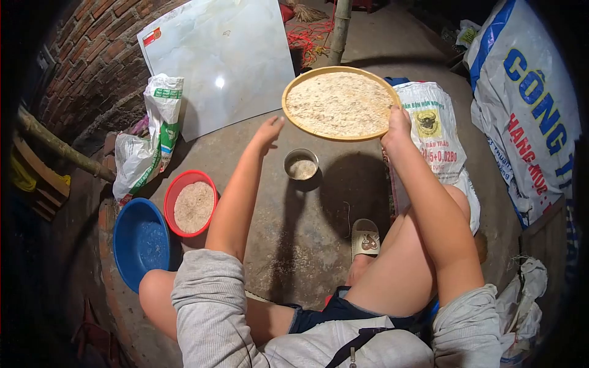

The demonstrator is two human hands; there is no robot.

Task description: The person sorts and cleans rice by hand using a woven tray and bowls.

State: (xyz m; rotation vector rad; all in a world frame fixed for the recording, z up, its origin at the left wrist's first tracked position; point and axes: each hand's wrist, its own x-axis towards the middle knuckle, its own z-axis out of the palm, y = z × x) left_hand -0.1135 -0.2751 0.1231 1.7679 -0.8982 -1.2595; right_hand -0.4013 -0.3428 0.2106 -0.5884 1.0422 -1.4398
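Note:
A round, shallow winnowing basket with a yellow rim is held up in front of me, covered with pale grain mixed with darker bits. My right hand grips its rim at the right side, thumb on top. Just off the basket's left edge is my left hand, fingers stretched out and holding nothing. Below the basket, a small metal bowl with some grain inside stands on the floor. To the left of my left forearm, a red basin holds a heap of similar pale grain.
A blue basin sits beside the red one. Behind it stands a crumpled white-and-green sack. A large glossy panel leans at the back left. Printed sacks lie at the right, near a big lettered banner. Grain is scattered on the floor.

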